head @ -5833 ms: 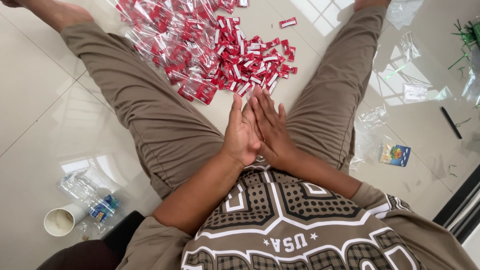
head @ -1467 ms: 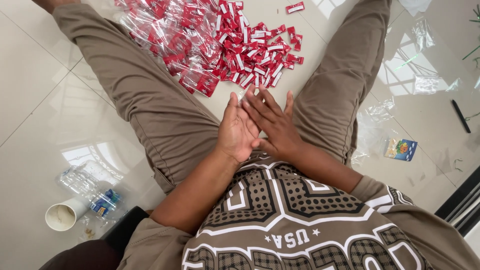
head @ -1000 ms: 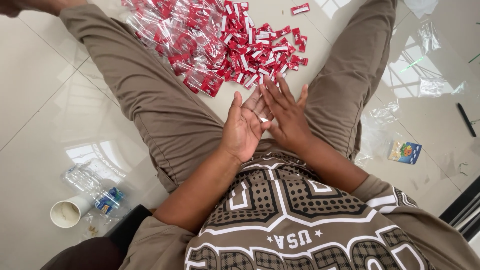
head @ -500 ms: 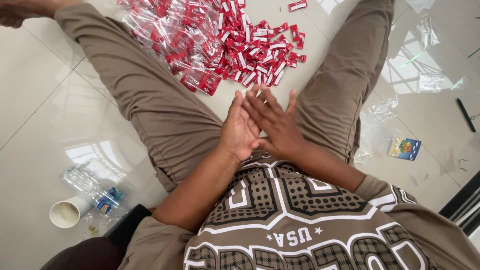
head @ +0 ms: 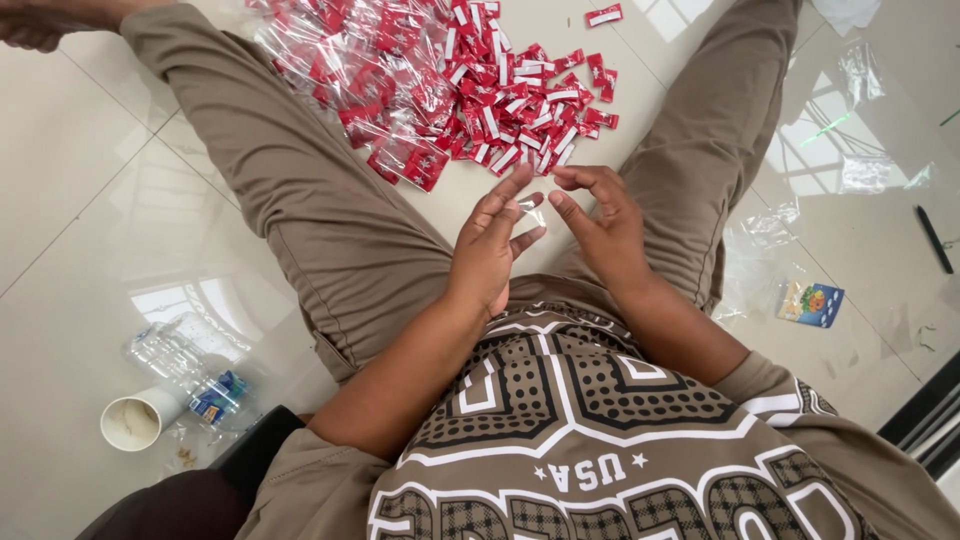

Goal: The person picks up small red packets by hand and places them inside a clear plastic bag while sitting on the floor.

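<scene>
Hidden or unclear: the small clear plastic bag between the two hands is almost see-through, so its edges and contents are hard to make out; whether the fingers actually pinch it cannot be told for sure.
Left hand: raised over the lap, fingers spread and loosely bent, fingertips at the left edge of the clear bag; nothing is clasped in the palm.
Right hand: fingers curled inward, thumb and forefinger close to the bag's right edge, otherwise not holding anything.
Bag's place: in the air between the fingertips, just this side of the red heap, above the floor between the legs.
Red packets: a heap of small red-and-white sachets on the white tile floor, many inside clear wrappers; the heap runs off the top edge.
Stray packet: one red sachet lying apart, near the top.
Right side: crumpled clear bags, a small colourful square packet, a black pen.
Left side: a paper cup beside a crushed clear bottle with a blue label.
Cut off: a bare foot at the top left corner.
</scene>
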